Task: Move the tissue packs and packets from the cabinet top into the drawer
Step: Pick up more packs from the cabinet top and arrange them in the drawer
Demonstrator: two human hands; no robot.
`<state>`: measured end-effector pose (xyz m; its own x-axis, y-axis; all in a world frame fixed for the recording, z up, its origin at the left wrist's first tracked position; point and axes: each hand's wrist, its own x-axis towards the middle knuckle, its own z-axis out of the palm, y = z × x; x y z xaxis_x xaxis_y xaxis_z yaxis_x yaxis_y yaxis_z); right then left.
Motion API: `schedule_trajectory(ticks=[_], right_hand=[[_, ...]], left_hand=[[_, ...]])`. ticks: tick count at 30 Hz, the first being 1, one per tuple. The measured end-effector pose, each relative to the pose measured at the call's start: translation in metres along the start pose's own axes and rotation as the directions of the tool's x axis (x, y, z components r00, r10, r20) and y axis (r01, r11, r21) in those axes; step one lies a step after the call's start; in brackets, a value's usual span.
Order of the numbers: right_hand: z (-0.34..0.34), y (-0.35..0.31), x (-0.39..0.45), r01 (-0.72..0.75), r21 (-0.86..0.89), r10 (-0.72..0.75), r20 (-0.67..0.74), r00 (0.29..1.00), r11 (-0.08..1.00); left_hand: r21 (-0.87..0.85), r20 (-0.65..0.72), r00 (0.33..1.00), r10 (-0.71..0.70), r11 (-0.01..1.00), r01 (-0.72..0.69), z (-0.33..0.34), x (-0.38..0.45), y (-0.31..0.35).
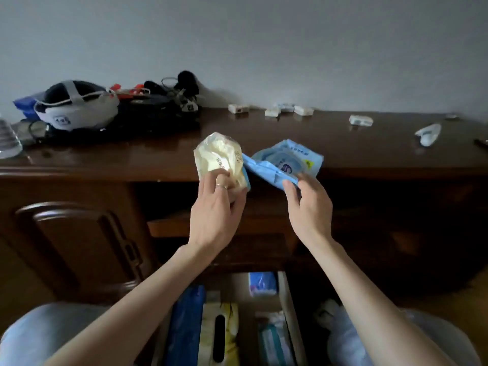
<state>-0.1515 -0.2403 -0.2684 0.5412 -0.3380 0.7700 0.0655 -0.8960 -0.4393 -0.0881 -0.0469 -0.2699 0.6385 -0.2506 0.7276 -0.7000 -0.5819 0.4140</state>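
Head view: print on both packs is too blurred to read; the blue wet-wipe pack (284, 161) shows only a round label and a small yellow patch. The left hand (217, 207) grips the lower end of a crumpled cream tissue pack (220, 157), which rises above the fingers. The right hand (307, 204) pinches the near edge of the blue pack, which lies beyond it at the front edge of the cabinet top (132, 154). The packs touch. Nearer, the open drawer (290, 313) holds a yellow tissue pack (219, 334) and blue packets.
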Motion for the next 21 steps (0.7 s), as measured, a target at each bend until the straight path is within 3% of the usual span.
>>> schedule_trajectory(ticks=[2,5,9,11,13,16,21], right_hand=[[-0.005,0.003,-0.052,0.110,0.003,-0.110,-0.003,0.994,0.994],[0.000,0.018,-0.125,0.215,-0.014,-0.212,0.134,0.968,0.976],[0.016,0.045,-0.185,0.268,-0.059,-0.238,0.311,0.920,0.962],[0.021,0.060,-0.197,0.119,-0.131,-0.071,0.327,0.942,0.984],[0.027,0.069,-0.201,-0.153,-0.207,0.217,0.335,0.917,0.966],[0.042,0.087,-0.198,-0.511,-0.253,0.570,0.324,0.755,0.821],[0.035,0.119,-0.206,-0.778,-0.131,0.783,0.222,0.581,0.614]], left_hand=[[-0.015,0.012,0.999,0.035,0.999,-0.035,-0.003,-0.052,-0.008],[-0.009,0.128,0.992,-0.007,1.000,0.009,0.003,-0.121,-0.031],[0.047,0.329,0.942,-0.071,0.997,0.058,0.023,-0.182,-0.067],[0.107,0.422,0.900,-0.108,0.992,0.069,0.033,-0.205,-0.085],[0.148,0.504,0.848,-0.165,0.984,0.103,0.044,-0.224,-0.101],[0.173,0.572,0.784,-0.240,0.970,0.170,0.061,-0.246,-0.117],[0.160,0.649,0.705,-0.286,0.957,0.241,0.104,-0.257,-0.128]])
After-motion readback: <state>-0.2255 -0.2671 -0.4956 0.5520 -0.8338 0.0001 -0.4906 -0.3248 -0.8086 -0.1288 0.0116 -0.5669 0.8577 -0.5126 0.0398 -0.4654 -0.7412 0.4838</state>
